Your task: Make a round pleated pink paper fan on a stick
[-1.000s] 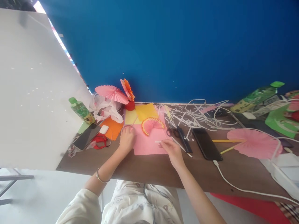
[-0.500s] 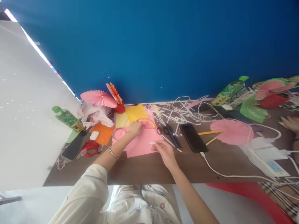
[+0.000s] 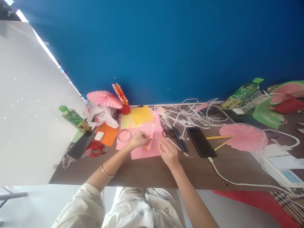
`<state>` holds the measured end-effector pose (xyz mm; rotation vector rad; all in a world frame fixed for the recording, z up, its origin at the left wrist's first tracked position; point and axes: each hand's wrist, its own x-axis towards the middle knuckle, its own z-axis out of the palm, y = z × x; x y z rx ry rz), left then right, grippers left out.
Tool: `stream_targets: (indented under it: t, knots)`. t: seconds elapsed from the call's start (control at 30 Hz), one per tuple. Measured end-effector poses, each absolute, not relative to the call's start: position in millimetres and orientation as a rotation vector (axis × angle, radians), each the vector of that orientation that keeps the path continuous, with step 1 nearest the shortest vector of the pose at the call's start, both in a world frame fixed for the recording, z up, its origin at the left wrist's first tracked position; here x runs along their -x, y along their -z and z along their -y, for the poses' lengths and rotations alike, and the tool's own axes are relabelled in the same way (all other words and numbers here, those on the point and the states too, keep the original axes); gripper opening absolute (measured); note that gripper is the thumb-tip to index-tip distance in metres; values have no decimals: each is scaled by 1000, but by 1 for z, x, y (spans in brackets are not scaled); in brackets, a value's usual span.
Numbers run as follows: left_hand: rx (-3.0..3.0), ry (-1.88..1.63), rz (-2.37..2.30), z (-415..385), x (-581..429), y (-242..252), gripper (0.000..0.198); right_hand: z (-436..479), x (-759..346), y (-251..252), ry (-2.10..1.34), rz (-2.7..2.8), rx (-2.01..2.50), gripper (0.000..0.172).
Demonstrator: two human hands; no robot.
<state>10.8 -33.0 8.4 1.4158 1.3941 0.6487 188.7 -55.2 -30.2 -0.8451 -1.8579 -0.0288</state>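
My left hand (image 3: 140, 139) is closed on a pleated pink paper fan (image 3: 151, 143) with a yellow zigzag edge, now turned upright over the pink paper sheets (image 3: 142, 155). My right hand (image 3: 168, 152) is close to the fan's right side, thumb and fingertips pinched together. A tiny white bit (image 3: 156, 137) shows at those fingertips, apparently the end of a small white strip; most of it is hidden. A roll of tape (image 3: 123, 135) lies left of the fan. Dark-handled scissors (image 3: 171, 133) and a dark blue cutter-like tool (image 3: 180, 139) lie beyond my right hand.
Yellow paper (image 3: 142, 115), an orange sheet (image 3: 108, 135) and a tangle of white paper strips (image 3: 185, 117) surround the work area. Phones (image 3: 201, 142) lie on both sides. Green-capped bottles (image 3: 73, 117), a finished pink fan (image 3: 244, 136) and a power strip (image 3: 285, 171) stand or lie farther out.
The fan has been lifted from flat on the paper and turned upright in my left hand. My right hand has brought the white strip up close to it.
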Motion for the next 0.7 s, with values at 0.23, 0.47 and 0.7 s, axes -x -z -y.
stream_targets:
  t: [0.23,0.47,0.7]
  knots:
    - [-1252,-730,-1293,40,-10,-6,22,59,-186,28,417,2050,836,17]
    - [-1249,-759,-1274,43,-9,0,19,61,-181,25,647,2068,875,12]
    - [-1268,-771,-1275,43,-9,2,15,61,-179,26,661,2098,878,7]
